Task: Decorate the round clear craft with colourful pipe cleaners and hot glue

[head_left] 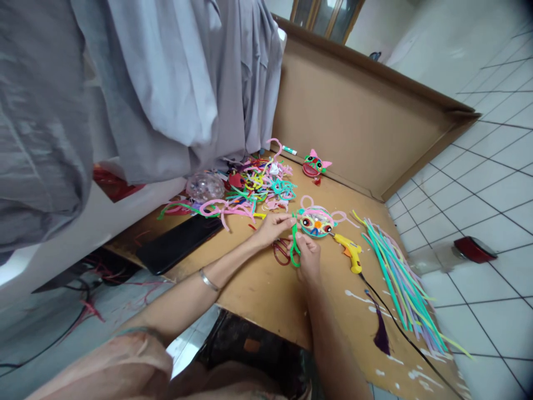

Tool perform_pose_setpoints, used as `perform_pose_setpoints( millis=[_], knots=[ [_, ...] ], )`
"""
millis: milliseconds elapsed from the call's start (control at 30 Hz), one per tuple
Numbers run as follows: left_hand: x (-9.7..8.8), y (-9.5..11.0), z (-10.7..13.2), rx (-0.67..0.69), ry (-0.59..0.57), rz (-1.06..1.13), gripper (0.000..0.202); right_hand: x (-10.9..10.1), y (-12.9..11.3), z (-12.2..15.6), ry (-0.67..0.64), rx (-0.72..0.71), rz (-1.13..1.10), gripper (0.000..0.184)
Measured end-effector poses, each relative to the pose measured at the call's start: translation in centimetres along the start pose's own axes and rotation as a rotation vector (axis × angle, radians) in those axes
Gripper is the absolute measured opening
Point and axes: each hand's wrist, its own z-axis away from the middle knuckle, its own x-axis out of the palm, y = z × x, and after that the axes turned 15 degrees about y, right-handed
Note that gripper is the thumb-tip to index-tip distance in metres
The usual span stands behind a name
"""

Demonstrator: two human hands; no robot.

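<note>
My left hand [275,229] pinches the upper end of a green pipe cleaner [295,239]. Lower down, my right hand [308,253] has its fingers closed on the same green strand, which curls into a loop at the bottom. Just beyond my hands lies a round animal face [317,222] made of pipe cleaners, with large eyes, an orange nose and pink loop ears. Red-handled scissors [281,251] rest on the table between my hands, partly covered. To the right of the face is a yellow glue gun [352,253] with a black cord.
A heap of coloured pipe cleaners [266,180] lies at the back left beside a clear ball [205,186]. Long straight pipe cleaners [400,283] spread on the right near a purple tassel [380,333]. A finished-looking red-green face [315,165] sits by the cardboard wall [333,105]. A black flat object [177,244] lies left.
</note>
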Motion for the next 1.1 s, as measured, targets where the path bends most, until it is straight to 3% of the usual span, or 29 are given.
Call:
perform_pose_setpoints(
  millis=[100,200,500,733,800,900,1000,1100],
  knots=[
    [-0.1,0.1,-0.2,0.156,-0.048,-0.102,0.043,-0.1,0.5,-0.3,0.054,-0.073,0.047,0.038],
    [-0.2,-0.1,-0.2,0.216,-0.041,-0.147,0.046,-0.1,0.7,-0.4,0.088,-0.127,0.098,0.038],
    [-0.4,-0.1,0.0,0.292,0.033,-0.231,0.048,-0.3,0.1,0.6,0.111,-0.301,0.325,0.038],
    [-0.4,-0.3,-0.1,0.315,0.065,-0.271,0.042,-0.3,0.2,0.9,0.132,-0.358,0.402,0.035],
    [-0.5,-0.6,-0.4,0.314,0.085,-0.253,0.041,-0.1,0.2,0.8,0.117,-0.324,0.345,0.031],
    [-0.6,-0.8,-1.0,0.282,0.157,-0.15,0.042,0.3,0.2,0.5,0.049,-0.147,0.196,0.028],
    [-0.7,-0.5,-1.3,0.199,0.232,0.011,0.043,0.6,0.0,0.2,-0.056,0.024,0.086,0.028],
    [-1.0,0.1,-1.6,0.098,0.276,0.124,0.038,0.5,-0.3,0.3,-0.151,0.103,0.002,0.024]
  ],
)
